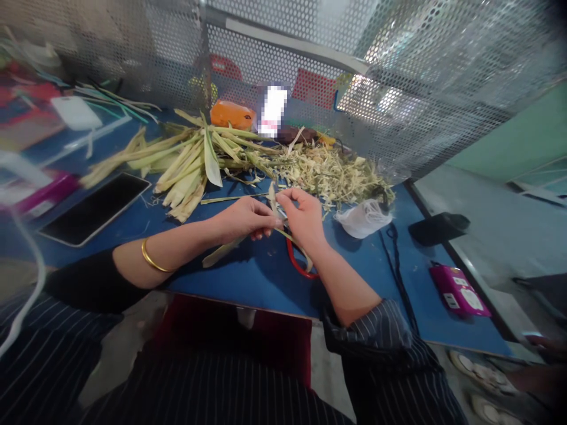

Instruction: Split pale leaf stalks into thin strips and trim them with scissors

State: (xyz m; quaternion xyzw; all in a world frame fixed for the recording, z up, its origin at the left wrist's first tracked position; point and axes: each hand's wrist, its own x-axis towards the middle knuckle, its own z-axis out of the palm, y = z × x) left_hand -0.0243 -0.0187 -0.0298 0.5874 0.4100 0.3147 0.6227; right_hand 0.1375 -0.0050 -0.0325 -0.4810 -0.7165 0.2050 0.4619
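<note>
My left hand [248, 219] and my right hand [306, 217] meet over the front of a blue table [257, 283]. Between their fingertips is a pale strip of dry leaf, like corn husk [271, 198], its tip pointing up. Both hands pinch it. Below my right palm shows the red handle of what look like scissors [292, 260]; a bit of metal glints by the fingers, and whether the palm also holds them is unclear. Another leaf strip [221, 252] lies under my left wrist. Beyond the hands are long husk leaves [186, 171] and a heap of shredded bits [328, 174].
A dark-screened phone [95, 209] lies at left. White string [365, 218], a black cord [396, 277], a black object [438, 229] and a purple box [460, 289] sit at right. An orange packet [233, 114] stands before the perforated metal screen [287, 53].
</note>
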